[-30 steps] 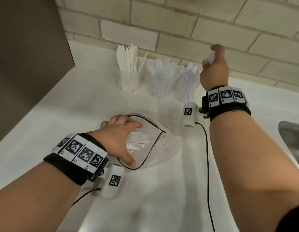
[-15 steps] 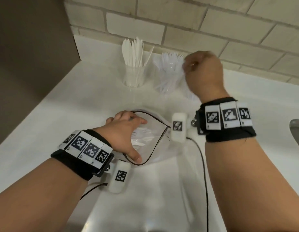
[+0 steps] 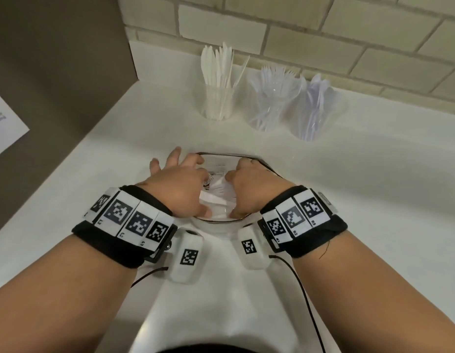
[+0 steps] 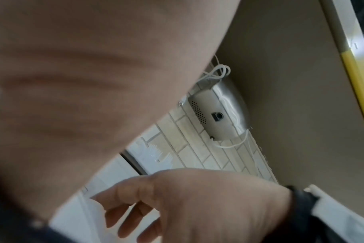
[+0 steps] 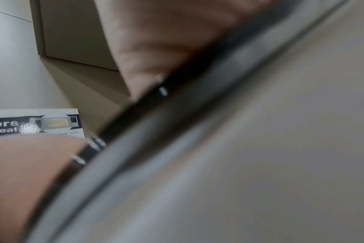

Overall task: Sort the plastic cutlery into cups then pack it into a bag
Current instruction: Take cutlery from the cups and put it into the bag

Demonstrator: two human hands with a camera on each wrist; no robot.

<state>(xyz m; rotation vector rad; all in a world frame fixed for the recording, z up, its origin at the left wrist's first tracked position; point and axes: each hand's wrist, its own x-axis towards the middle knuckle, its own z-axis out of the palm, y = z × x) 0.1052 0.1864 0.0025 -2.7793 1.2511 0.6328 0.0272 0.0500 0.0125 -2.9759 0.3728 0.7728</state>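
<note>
While gripping the left rim of the clear bag point(image 3: 227, 159), left hand point(image 3: 182, 189); right hand point(image 3: 249, 189) curled inside its mouth, contents of grasp indiscernible. Bag near on counter point(image 3: 374, 200); three cutlery cups point(image 3: 271, 108) far.

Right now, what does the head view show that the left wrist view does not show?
Only the head view shows the counter, the three cups with knives, forks and spoons, the clear bag with white cutlery inside, and both wristbands. Only the left wrist view shows a metal dispenser mounted on the wall. Both share the right hand, the left hand, the tiled wall and the fork tips.
</note>
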